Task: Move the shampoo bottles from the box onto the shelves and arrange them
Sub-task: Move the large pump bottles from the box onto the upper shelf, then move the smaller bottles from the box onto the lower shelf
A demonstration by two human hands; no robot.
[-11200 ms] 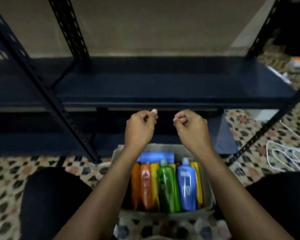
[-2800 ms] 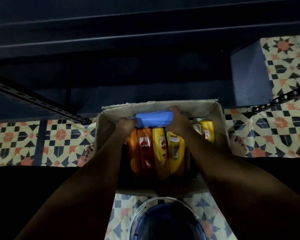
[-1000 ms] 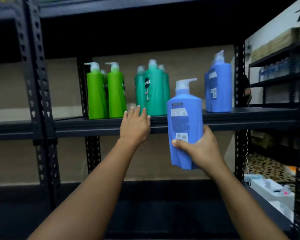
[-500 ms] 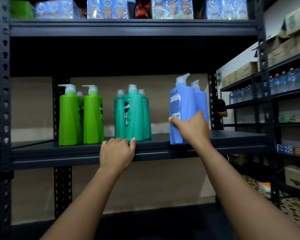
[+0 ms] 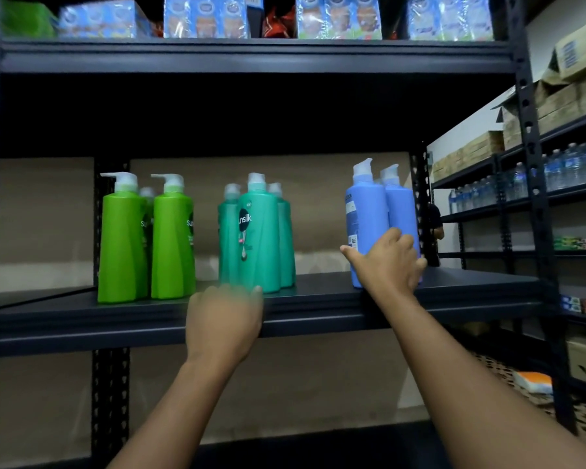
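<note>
While upright on the shelf [image 5: 318, 308], the blue bottle [image 5: 364, 214] sits in the right hand [image 5: 388, 262].

right hand [image 5: 388, 262] grips blue bottle [image 5: 364, 225] | left hand [image 5: 222, 321] on shelf [image 5: 82, 319] edge

A shop stockroom is seen, dark metal racking [image 5: 251, 59] lined with grouped shampoo bottles [image 5: 256, 238], wrapped multipacks [image 5: 339, 16] stacked above, cartons [image 5: 467, 155] and bottled water [image 5: 569, 167] shelved alongside.
</note>
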